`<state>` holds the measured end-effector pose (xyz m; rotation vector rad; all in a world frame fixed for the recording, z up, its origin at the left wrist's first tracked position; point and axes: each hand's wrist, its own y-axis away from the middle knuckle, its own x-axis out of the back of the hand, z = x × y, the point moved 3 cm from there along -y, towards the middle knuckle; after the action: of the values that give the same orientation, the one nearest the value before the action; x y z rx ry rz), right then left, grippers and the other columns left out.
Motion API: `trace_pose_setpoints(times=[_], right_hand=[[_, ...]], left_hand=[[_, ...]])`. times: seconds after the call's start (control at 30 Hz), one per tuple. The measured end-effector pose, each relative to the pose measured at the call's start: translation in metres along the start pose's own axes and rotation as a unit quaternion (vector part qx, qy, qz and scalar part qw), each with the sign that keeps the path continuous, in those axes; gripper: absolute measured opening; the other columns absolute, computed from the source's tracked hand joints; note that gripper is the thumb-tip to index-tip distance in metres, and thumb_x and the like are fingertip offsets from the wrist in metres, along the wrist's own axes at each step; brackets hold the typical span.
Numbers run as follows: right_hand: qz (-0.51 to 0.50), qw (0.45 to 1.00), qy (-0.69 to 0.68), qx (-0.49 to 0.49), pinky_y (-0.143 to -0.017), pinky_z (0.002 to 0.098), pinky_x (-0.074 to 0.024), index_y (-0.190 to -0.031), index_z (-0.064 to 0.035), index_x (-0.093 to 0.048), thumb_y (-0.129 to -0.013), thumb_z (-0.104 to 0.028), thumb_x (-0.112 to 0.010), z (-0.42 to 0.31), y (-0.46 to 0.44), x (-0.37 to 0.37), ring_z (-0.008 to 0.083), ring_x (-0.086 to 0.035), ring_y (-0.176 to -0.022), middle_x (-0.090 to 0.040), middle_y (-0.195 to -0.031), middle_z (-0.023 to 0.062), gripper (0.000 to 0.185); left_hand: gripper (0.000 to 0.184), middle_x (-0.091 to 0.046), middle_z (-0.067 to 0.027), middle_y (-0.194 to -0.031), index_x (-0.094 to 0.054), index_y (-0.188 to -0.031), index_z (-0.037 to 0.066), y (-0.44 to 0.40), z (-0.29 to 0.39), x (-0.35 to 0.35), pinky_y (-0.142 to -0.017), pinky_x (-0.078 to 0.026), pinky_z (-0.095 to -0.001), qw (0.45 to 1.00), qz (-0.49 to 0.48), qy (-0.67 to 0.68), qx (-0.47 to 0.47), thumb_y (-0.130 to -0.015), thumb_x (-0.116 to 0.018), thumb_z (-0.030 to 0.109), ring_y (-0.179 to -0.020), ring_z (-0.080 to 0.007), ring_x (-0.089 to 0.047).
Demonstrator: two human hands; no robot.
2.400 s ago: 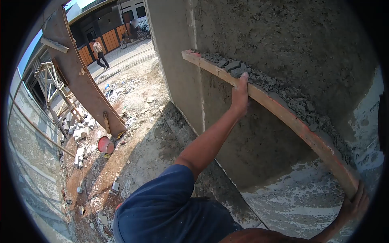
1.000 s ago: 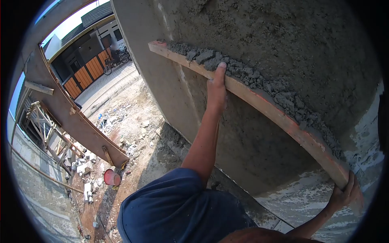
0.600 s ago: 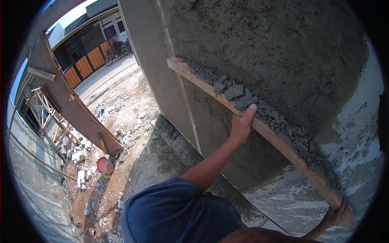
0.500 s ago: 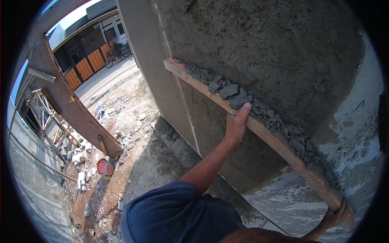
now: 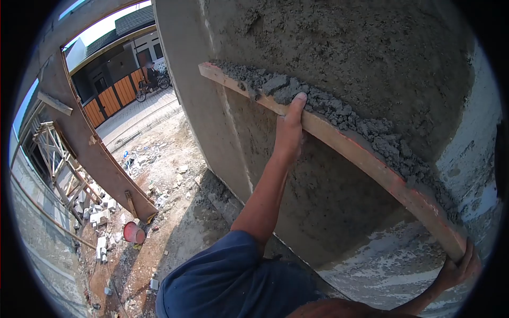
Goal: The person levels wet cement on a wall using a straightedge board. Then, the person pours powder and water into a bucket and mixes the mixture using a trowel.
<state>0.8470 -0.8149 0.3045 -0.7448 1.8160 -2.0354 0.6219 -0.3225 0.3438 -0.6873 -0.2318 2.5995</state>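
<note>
A long wooden straightedge board (image 5: 344, 143) lies slantwise against the wall (image 5: 350, 58), which is coated in wet grey mortar. My left hand (image 5: 290, 127) grips the board left of its middle, thumb over the top edge. At the lower right end, my right hand (image 5: 460, 269) has its fingers wrapped around the board; part of that hand is dim. Loose mortar (image 5: 366, 124) is heaped along the upper edge of the board, touching the wall. Below the board the surface looks smoother, with whitish uncoated patches toward the bottom.
On the left, a red bucket (image 5: 133, 232) stands on rubble-strewn ground near white block pieces (image 5: 99, 216). A brown wooden frame (image 5: 87, 132) arches over the opening. Beyond it are a person (image 5: 152, 77), a motorbike and an orange-slatted gate (image 5: 117, 98).
The board has slid upward along the wall, with both hands still on it. My left hand has moved up and left, my right hand up and slightly right.
</note>
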Motion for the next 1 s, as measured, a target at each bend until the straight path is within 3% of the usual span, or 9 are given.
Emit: trace_pose_setpoints(times=[0.13,0.37,0.57,0.7,0.83,1.0], right_hand=[[0.038,0.999,-0.017,0.022,-0.087,0.0406,-0.0481,-0.114,-0.009,-0.067,-0.059,-0.012,-0.082,-0.003,-0.035,-0.001,0.0281,-0.06,-0.099,-0.065,-0.109,0.0079,0.057],[0.07,0.995,-0.069,0.007,-0.091,0.0378,-0.0481,-0.119,-0.0109,-0.065,-0.07,-0.017,-0.08,-0.002,-0.111,-0.002,0.0289,-0.06,-0.109,-0.064,-0.114,0.009,0.052],[-0.002,0.987,-0.081,-0.135,-0.095,0.0349,-0.0471,-0.133,-0.015,-0.056,-0.074,-0.03,-0.079,-0.001,-0.193,0.006,0.0286,-0.059,-0.115,-0.063,-0.123,0.0105,0.066],[0.193,0.973,-0.039,0.12,-0.068,0.0458,-0.0461,-0.092,-0.0093,-0.073,-0.056,-0.03,-0.089,-0.037,-0.258,0.048,0.0344,-0.059,-0.075,-0.065,-0.078,0.0107,0.045],[0.158,0.981,-0.037,0.101,-0.072,0.0471,-0.047,-0.096,-0.0074,-0.072,-0.051,-0.034,-0.09,-0.042,-0.293,0.058,0.0365,-0.061,-0.08,-0.067,-0.084,0.0137,0.054],[0.19,0.976,-0.026,0.104,-0.073,0.0449,-0.049,-0.098,-0.0033,-0.072,-0.05,-0.039,-0.091,-0.038,-0.327,0.058,0.036,-0.063,-0.081,-0.069,-0.085,0.0159,0.063]], left_hand=[[0.043,-0.043,0.0055,-0.062,-0.055,-0.079,0.015,-0.02,0.027,-0.01,-0.043,-0.022,-0.0256,1.0,-0.013,0.004,-0.028,-0.085,-0.061,0.057,-0.048,-0.0069,-0.033],[0.05,-0.036,0.0044,-0.06,-0.051,-0.075,0.016,-0.06,0.114,-0.032,-0.046,-0.024,-0.0281,0.996,-0.055,-0.039,-0.059,-0.082,-0.059,0.064,-0.049,-0.01,-0.032],[0.055,-0.039,0.0004,-0.064,-0.055,-0.08,0.011,-0.092,0.18,-0.062,-0.048,-0.029,-0.0311,0.992,-0.06,-0.018,-0.108,-0.079,-0.061,0.066,-0.053,-0.0134,-0.036],[0.062,-0.041,-0.0012,-0.066,-0.058,-0.088,0.007,-0.115,0.225,-0.086,-0.051,-0.034,-0.0338,0.989,-0.055,-0.013,-0.134,-0.077,-0.063,0.068,-0.056,-0.0157,-0.039],[0.059,-0.041,-0.0012,-0.066,-0.058,-0.087,0.007,-0.119,0.262,-0.102,-0.05,-0.032,-0.0334,0.989,-0.047,-0.006,-0.142,-0.077,-0.064,0.066,-0.055,-0.0155,-0.04],[0.055,-0.041,-0.0009,-0.066,-0.058,-0.09,0.006,-0.143,0.298,-0.123,-0.05,-0.032,-0.0331,0.978,-0.077,0.032,-0.189,-0.079,-0.066,0.06,-0.053,-0.0145,-0.039]])
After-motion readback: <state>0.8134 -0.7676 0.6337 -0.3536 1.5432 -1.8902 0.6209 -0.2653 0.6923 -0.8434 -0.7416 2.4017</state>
